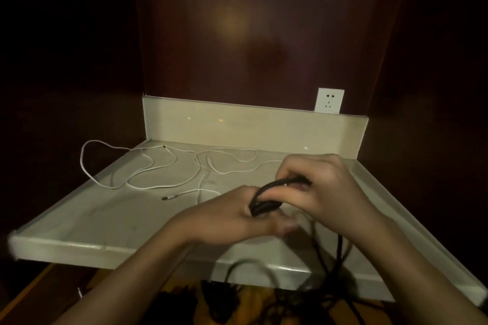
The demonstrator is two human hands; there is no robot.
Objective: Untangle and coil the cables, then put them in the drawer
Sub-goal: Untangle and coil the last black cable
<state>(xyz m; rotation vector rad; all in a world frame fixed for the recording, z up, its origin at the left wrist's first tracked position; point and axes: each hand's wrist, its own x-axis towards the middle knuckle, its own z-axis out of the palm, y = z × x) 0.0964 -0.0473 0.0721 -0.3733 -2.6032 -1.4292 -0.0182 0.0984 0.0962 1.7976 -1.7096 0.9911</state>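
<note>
Hands meet low and right of centre in the head view, over the front part of a pale worktop [111, 221] with raised edges. The left hand [237, 215] comes in from 7 o'clock, its back turned up, and its grip is curled round a bundle of loops of the black cable [266, 199], which crosses between thumb and fingers. The right hand [320, 187] comes in from 4 o'clock and sits just beside the left, touching it; its fingers are bent down and pinch the upper arc of the same black loops near 1 o'clock of the left hand. More of the black cable hangs down from the hands past the front edge of the worktop toward 5 o'clock, where it blurs into a dark tangle near the floor; how it lies there I cannot tell. The white cable [148, 166] lies loose and uncoiled on the worktop at 10 o'clock from the hands, well apart from them, in wide slack curves. One loop overhangs the left edge, and one plug end rests on the surface near the middle, at 9 o'clock from the left hand. At the back, a low pale upstand closes the worktop, and a white wall socket [329, 101] sits above it at 12 o'clock from the right hand, against dark reddish panelling.
</note>
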